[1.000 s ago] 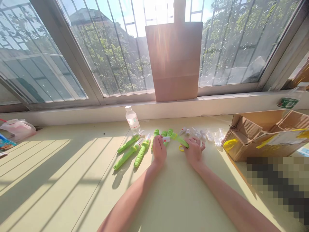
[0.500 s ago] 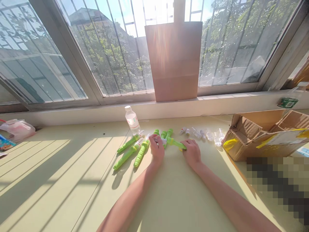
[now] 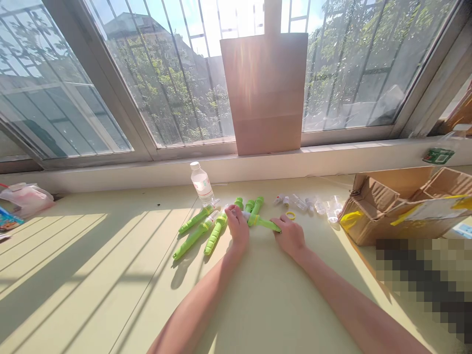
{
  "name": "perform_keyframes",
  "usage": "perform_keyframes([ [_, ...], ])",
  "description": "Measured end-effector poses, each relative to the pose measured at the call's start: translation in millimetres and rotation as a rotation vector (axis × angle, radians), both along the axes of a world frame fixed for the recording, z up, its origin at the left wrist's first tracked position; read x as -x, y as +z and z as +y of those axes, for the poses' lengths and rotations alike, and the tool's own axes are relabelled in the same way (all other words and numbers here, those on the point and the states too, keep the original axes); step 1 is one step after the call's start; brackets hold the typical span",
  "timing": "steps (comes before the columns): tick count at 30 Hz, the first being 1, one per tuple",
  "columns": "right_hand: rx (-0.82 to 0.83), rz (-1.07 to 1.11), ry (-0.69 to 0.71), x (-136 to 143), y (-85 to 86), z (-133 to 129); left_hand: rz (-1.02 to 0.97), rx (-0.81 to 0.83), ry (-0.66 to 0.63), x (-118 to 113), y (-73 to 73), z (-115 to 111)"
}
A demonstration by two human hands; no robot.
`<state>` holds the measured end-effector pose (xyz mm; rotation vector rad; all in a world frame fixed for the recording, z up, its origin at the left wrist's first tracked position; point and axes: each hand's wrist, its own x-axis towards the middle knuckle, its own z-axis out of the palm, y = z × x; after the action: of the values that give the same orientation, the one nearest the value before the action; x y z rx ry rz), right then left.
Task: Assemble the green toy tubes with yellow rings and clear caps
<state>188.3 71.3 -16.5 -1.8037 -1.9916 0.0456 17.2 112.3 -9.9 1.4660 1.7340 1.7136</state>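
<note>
My right hand (image 3: 290,236) is closed round the right end of a green ribbed tube (image 3: 267,223). The tube's other end meets a small clear and white piece (image 3: 245,215), which the fingers of my left hand (image 3: 238,227) grip. Three green tubes (image 3: 191,242) with clear tips lie to the left of my left hand. Behind the hands are several more green tubes (image 3: 259,202), partly hidden. A yellow ring (image 3: 291,215) lies just beyond my right hand.
Small clear plastic pieces (image 3: 320,207) lie at the back right, beside a cardboard box (image 3: 405,211). A water bottle (image 3: 202,184) stands behind the left tubes. A plastic bag (image 3: 31,199) is at the far left. Cardboard (image 3: 267,93) leans on the window.
The held green tube has moved slightly left and down, with both hands shifting a little left. The yellow ring now shows beyond my right hand.
</note>
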Motion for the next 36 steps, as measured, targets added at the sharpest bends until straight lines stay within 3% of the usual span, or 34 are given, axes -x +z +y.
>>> perform_keyframes([
  [11,0.014,0.1,0.017,-2,-4.3,3,-0.003,-0.133,-0.256,-5,2.8,-9],
  [18,-0.144,0.257,0.136,-4,-12.8,6,-0.097,-0.06,-0.21,-5,2.5,-8],
  [22,-0.19,0.254,0.147,-5,-14.0,6,0.027,-0.185,-0.224,-7,0.8,-10],
  [27,-0.192,0.243,0.098,-4,-12.3,5,0.125,-0.304,-0.26,-8,-2.1,-11],
  [32,-0.23,0.238,-0.044,-3,-11.8,6,0.088,-0.243,-0.311,-7,-5.5,-10],
  [36,-0.228,0.294,-0.082,-5,-13.4,12,0.057,-0.171,-0.374,-9,-7.5,-10],
])
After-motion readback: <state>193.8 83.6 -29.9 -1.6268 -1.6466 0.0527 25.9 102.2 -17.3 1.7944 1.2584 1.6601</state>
